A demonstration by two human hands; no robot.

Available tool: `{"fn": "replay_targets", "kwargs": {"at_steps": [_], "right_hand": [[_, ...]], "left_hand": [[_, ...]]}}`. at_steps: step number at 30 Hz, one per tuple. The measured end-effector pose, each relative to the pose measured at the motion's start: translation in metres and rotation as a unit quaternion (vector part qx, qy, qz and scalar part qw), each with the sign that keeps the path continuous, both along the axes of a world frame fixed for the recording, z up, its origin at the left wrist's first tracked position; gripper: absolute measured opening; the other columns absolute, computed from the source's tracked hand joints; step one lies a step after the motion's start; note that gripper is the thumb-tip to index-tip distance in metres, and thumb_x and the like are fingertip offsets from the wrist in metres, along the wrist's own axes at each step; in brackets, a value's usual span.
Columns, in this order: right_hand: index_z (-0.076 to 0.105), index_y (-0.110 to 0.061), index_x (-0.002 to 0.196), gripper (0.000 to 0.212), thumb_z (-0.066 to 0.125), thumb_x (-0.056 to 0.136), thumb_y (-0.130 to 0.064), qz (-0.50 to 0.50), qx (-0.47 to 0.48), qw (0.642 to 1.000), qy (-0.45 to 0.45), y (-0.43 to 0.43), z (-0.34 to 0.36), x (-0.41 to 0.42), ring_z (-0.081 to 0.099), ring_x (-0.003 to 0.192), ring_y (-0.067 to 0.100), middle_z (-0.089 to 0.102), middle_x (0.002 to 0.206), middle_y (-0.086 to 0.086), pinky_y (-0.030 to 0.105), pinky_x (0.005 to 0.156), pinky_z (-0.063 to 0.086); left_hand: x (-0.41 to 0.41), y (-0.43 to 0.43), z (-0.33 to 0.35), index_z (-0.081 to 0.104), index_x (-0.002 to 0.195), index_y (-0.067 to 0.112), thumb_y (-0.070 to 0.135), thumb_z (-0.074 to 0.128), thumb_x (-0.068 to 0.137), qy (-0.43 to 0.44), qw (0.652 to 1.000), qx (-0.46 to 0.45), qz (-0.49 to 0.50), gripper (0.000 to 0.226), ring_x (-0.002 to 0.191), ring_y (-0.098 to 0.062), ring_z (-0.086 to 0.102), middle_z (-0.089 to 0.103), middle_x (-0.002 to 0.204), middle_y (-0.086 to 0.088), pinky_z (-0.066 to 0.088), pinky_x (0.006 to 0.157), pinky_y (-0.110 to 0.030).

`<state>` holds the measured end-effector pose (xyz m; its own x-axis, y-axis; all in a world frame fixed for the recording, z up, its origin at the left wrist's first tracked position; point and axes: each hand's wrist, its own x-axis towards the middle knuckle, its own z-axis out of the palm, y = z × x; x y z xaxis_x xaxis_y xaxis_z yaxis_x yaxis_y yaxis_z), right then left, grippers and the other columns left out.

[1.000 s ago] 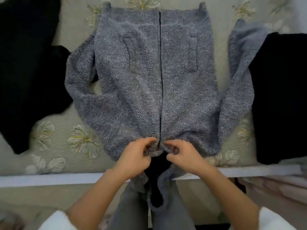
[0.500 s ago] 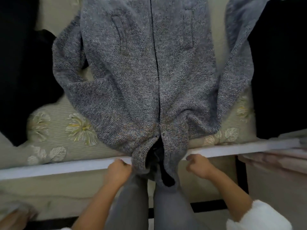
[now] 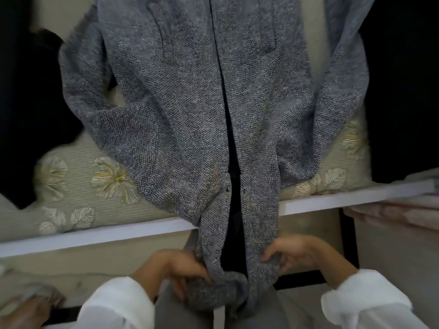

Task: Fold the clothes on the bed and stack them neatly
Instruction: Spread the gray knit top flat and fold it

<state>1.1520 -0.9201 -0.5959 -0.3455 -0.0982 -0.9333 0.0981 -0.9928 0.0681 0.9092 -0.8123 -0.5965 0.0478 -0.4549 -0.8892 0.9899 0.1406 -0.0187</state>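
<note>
Head view: our left hand (image 3: pixel 175 269) gripped the grey cardigan (image 3: pixel 190 119), our right hand (image 3: pixel 297 252) pinched its edge; tugging, we risked dragging it off the bed (image 3: pixel 71 186).

Left hand (image 3: pixel 175 269): low, fingers curled, gripping the hanging end of the speckled grey knit cardigan (image 3: pixel 190 115). Right hand (image 3: pixel 297 251): slightly higher, fingertips pinching its opposite edge. Forearms in white fleecy sleeves (image 3: pixel 118 302), angled inward.

On my feed, the cardigan (image 3: pixel 190 110) lies on the bed (image 3: pixel 78 162) between a left garment (image 3: pixel 26 119) and a right garment (image 3: pixel 401 91), one end overhanging the near edge.
</note>
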Motion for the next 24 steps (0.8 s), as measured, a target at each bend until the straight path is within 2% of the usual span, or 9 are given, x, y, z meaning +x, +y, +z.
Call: {"fn": "replay_targets", "kwargs": {"at_steps": [3,6,9,12,14,17,19,21,24], "right_hand": [[0.064,-0.005,0.105,0.041,0.076,0.07,-0.022,-0.018,0.044,0.999,-0.017,0.011,0.012,0.014,0.067,0.084,0.02,0.069,0.104,0.016,0.033,0.078,0.054],[0.071,-0.006,0.106,0.047,0.077,0.068,-0.033,-0.132,0.123,0.983,-0.03,0.045,0.032,0.038,0.058,0.102,0.036,0.064,0.117,0.024,0.048,0.094,0.041],[0.069,-0.009,0.104,0.035,0.064,0.082,-0.037,-0.373,0.211,0.9,-0.085,0.097,0.06,0.062,0.068,0.086,0.026,0.071,0.096,0.012,0.039,0.075,0.057],[0.06,-0.007,0.1,0.034,0.041,0.098,-0.034,-0.54,0.25,0.792,-0.134,0.145,0.068,0.08,0.07,0.064,0.016,0.073,0.078,0.007,0.022,0.053,0.056],[0.058,-0.005,0.106,0.03,0.041,0.099,-0.028,-0.48,0.277,0.807,-0.205,0.162,0.061,0.077,0.071,0.072,0.019,0.073,0.086,0.01,0.024,0.059,0.057],[0.058,-0.009,0.113,0.021,0.054,0.094,-0.017,-0.295,0.333,0.828,-0.342,0.169,0.043,0.065,0.063,0.084,0.021,0.065,0.099,0.007,0.03,0.07,0.051],[0.056,-0.015,0.122,0.033,0.059,0.09,-0.021,-0.084,0.387,0.798,-0.454,0.167,0.029,0.059,0.053,0.107,0.022,0.055,0.117,0.004,0.036,0.088,0.043],[0.049,-0.023,0.135,0.048,0.06,0.089,-0.03,0.083,0.411,0.762,-0.494,0.164,0.02,0.057,0.032,0.13,0.024,0.039,0.139,0.002,0.042,0.106,0.028],[0.049,-0.03,0.136,0.048,0.063,0.09,-0.028,0.054,0.407,0.849,-0.334,0.168,0.012,0.062,0.018,0.142,0.021,0.026,0.153,-0.002,0.048,0.115,0.021]], "left_hand": [[0.001,0.023,0.02,0.052,0.127,0.011,0.042,0.079,0.057,0.02,0.988,-0.071,0.137,0.081,0.066,-0.021,0.067,0.062,0.117,-0.023,0.059,0.06,-0.032],[0.017,0.061,0.048,0.074,0.096,0.01,0.034,0.09,0.031,-0.004,0.94,-0.065,0.336,0.071,0.079,-0.027,0.067,0.07,0.099,-0.018,0.054,0.079,-0.04],[0.045,0.113,0.074,0.076,0.081,0.01,0.031,0.082,0.049,-0.096,0.791,-0.006,0.604,0.038,0.07,-0.021,0.068,0.071,0.081,-0.009,0.056,0.064,-0.031],[0.07,0.157,0.08,0.071,0.098,0.011,0.034,0.062,0.076,-0.155,0.641,0.053,0.75,0.033,0.09,-0.019,0.07,0.072,0.101,-0.006,0.058,0.069,-0.027],[0.082,0.166,0.069,0.065,0.113,0.018,0.033,0.046,0.089,-0.143,0.671,0.234,0.689,0.034,0.113,-0.021,0.061,0.065,0.123,-0.005,0.051,0.09,-0.034],[0.096,0.154,0.046,0.051,0.129,0.037,0.042,0.055,0.087,-0.115,0.754,0.571,0.305,0.043,0.134,-0.028,0.032,0.04,0.144,-0.003,0.029,0.109,-0.047],[0.101,0.139,0.033,0.035,0.138,0.047,0.043,0.058,0.087,-0.099,0.777,0.605,0.146,0.056,0.136,-0.036,0.022,0.019,0.153,-0.007,0.023,0.11,-0.052],[0.1,0.13,0.018,0.023,0.143,0.049,0.039,0.056,0.09,-0.105,0.803,0.571,0.134,0.063,0.121,-0.037,0.042,0.026,0.145,-0.015,0.036,0.104,-0.046],[0.093,0.128,0.008,0.017,0.148,0.042,0.036,0.052,0.091,-0.099,0.816,0.563,0.083,0.067,0.104,-0.036,0.054,0.042,0.132,-0.016,0.048,0.09,-0.042]]}}
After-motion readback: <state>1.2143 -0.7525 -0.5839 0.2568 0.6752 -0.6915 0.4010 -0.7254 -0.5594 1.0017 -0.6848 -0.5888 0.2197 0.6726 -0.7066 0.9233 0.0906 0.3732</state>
